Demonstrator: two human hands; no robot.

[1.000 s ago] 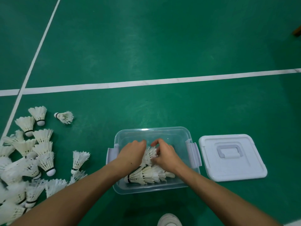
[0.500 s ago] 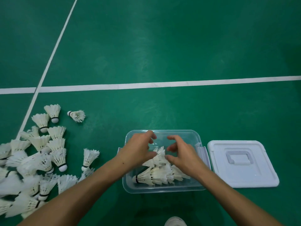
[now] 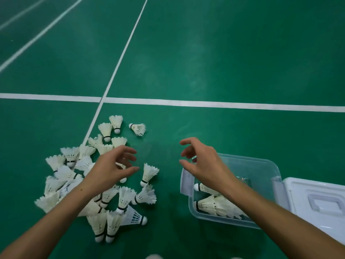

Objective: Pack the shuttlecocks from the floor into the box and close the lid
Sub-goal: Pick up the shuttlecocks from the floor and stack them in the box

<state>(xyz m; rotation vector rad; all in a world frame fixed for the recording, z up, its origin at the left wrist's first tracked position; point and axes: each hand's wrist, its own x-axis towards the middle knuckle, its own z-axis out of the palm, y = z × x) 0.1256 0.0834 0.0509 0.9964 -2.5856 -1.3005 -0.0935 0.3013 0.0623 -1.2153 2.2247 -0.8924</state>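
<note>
Several white feather shuttlecocks (image 3: 104, 200) lie heaped on the green floor at lower left. My left hand (image 3: 112, 167) hovers over the heap, fingers loosely spread and holding nothing. One shuttlecock (image 3: 148, 173) stands just right of that hand. The clear plastic box (image 3: 261, 165) sits at lower right with several shuttlecocks (image 3: 214, 204) lying inside. My right hand (image 3: 201, 159) is above the box's left rim, fingers relaxed, holding nothing. The white lid (image 3: 317, 200) lies flat on the floor to the right of the box.
White court lines (image 3: 205, 104) cross the green floor beyond the pile. A lone shuttlecock (image 3: 138, 128) lies apart at the far side of the heap. The tip of a white shoe (image 3: 154, 256) shows at the bottom edge.
Both hands have lifted out of the box and swung left, the left hand now over the floor heap. The view has turned left, so the box sits further right.
</note>
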